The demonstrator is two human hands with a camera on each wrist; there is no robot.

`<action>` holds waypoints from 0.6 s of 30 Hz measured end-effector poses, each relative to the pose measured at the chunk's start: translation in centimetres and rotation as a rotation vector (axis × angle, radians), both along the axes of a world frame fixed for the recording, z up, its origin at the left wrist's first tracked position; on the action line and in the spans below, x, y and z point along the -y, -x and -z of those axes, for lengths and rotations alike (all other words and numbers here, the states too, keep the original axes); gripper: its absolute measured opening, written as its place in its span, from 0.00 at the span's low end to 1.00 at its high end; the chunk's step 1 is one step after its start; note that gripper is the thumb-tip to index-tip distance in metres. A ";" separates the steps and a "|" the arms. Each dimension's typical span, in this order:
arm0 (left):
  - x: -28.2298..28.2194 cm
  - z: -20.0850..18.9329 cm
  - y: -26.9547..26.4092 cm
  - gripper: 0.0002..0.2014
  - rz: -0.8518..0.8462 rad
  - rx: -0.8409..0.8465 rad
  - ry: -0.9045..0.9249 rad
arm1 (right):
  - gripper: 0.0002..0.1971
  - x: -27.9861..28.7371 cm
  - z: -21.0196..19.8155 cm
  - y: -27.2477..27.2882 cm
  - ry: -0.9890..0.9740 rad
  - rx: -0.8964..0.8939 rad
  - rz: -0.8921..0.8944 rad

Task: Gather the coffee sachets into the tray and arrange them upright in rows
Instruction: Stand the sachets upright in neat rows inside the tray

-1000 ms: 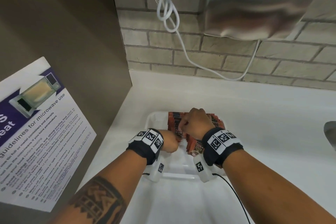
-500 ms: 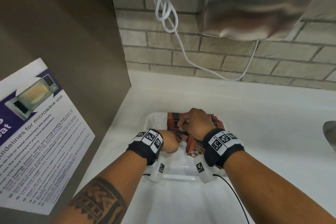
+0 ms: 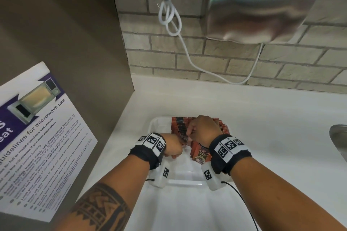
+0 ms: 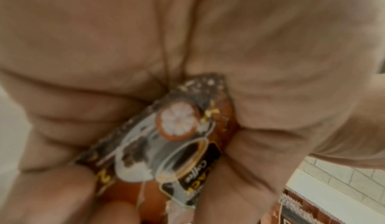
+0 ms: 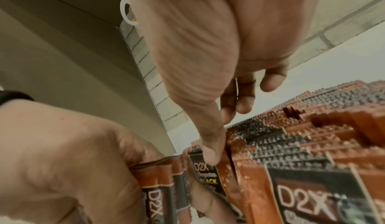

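A white tray (image 3: 185,182) sits on the counter. Orange and black coffee sachets (image 3: 178,125) stand upright in rows (image 5: 291,145) in its far half. The front sachet of the right row (image 3: 201,154) leans toward me. My left hand (image 3: 176,151) is over the tray's left side and grips a small bundle of sachets (image 4: 177,137) (image 5: 158,186). My right hand (image 3: 189,134) is above the rows. Its thumb (image 5: 209,155) rests on the top edge of one sachet (image 5: 205,173) between the bundle and the rows, and its fingers are curled behind.
A steel hand dryer (image 3: 262,5) and a looped white cable (image 3: 169,17) hang on the brick wall. A brown side panel with a microwave poster (image 3: 37,137) closes the left. A sink edge (image 3: 339,137) shows at right on the white counter (image 3: 272,127).
Both hands stay at nearly the same spot over the tray. The right hand's fingertips have shifted slightly at the sachet tops.
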State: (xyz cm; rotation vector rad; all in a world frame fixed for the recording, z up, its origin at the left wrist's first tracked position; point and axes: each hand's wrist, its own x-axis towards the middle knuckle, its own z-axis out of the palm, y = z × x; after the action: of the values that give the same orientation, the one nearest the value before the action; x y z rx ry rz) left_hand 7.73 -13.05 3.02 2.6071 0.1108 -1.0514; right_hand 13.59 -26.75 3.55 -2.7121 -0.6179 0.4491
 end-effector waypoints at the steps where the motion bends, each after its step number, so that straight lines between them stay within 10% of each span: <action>1: 0.0 0.0 0.0 0.23 -0.006 -0.002 0.005 | 0.05 -0.1 0.0 0.1 0.009 -0.001 0.001; 18: -0.4 0.7 -0.1 0.22 -0.047 -0.023 0.023 | 0.09 -0.8 -1.0 0.3 -0.005 -0.008 0.063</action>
State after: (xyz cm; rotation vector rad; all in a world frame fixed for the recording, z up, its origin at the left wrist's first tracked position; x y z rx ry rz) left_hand 7.78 -12.64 2.33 2.5600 0.1636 -1.0599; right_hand 13.25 -25.97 4.52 -2.7149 -0.5286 0.4409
